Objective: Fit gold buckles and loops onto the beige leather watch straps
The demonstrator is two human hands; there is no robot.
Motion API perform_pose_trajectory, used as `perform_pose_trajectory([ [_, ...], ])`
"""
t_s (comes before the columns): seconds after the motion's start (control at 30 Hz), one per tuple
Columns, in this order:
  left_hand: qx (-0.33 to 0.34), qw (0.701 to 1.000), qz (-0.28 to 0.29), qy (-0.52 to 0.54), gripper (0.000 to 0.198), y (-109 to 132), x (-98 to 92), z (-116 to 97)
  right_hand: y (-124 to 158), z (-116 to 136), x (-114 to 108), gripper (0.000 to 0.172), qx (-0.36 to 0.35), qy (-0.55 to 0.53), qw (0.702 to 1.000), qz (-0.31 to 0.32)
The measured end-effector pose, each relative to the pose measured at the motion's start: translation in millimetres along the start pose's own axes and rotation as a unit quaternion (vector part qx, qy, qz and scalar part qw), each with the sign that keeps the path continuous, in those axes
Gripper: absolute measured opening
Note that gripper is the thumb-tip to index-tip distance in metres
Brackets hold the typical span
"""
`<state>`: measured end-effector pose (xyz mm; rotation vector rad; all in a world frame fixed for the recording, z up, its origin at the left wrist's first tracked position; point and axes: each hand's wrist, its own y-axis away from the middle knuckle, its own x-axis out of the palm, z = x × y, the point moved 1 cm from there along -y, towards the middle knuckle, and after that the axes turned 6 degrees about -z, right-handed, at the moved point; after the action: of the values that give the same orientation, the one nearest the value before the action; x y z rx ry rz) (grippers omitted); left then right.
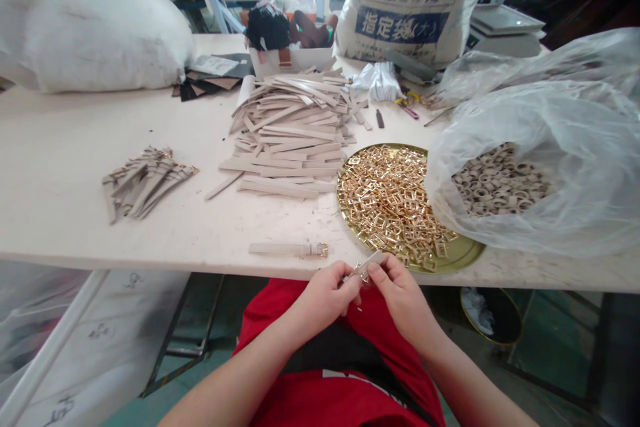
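Observation:
Between my two hands, just off the table's front edge, is a beige strap [373,260] with a small gold buckle [363,272] on it. My left hand [334,288] pinches the buckle end, its fingertips closed. With thumb and fingers my right hand [395,281] grips the strap's other part. On the table to the left of the hands lies another beige strap [277,249], a gold buckle at its right end. Close by on the right, a round gold tray [465,255] bears a heap of gold buckles [395,200].
Loose beige strips [295,140] are piled mid-table. Several buckled straps [145,183] lie bunched at the left. A clear plastic bag [575,213] of small beige loops [500,183] overlaps the tray. Large white sacks [100,27] and yellow-handled snips [407,105] are farther back.

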<state>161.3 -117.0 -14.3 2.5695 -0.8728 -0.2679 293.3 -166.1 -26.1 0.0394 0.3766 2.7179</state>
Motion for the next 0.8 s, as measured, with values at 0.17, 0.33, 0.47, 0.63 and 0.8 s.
perform_pose_trajectory([
  [0.17,0.023,0.999,-0.024,0.036,0.025,-1.7,1.0,2.5,0.1,4.6,3.2,0.016,-0.053,0.076,0.996,-0.011],
  [0.33,0.015,0.999,-0.021,0.026,0.020,-4.0,2.3,4.1,-0.5,3.7,4.5,0.018,-0.052,0.057,0.997,-0.024],
  [0.47,-0.001,0.999,-0.025,0.028,0.016,-4.0,3.5,2.3,-3.0,0.4,2.1,0.018,-0.059,0.073,0.995,-0.045],
  [0.63,-0.012,0.999,-0.028,0.035,0.017,-4.6,3.4,2.6,-0.9,2.1,1.7,0.015,-0.048,0.078,0.996,-0.013],
  [0.8,-0.027,0.999,-0.006,0.047,0.024,-1.3,1.0,-1.8,3.3,9.7,-0.1,0.009,-0.120,0.141,0.982,-0.039],
])
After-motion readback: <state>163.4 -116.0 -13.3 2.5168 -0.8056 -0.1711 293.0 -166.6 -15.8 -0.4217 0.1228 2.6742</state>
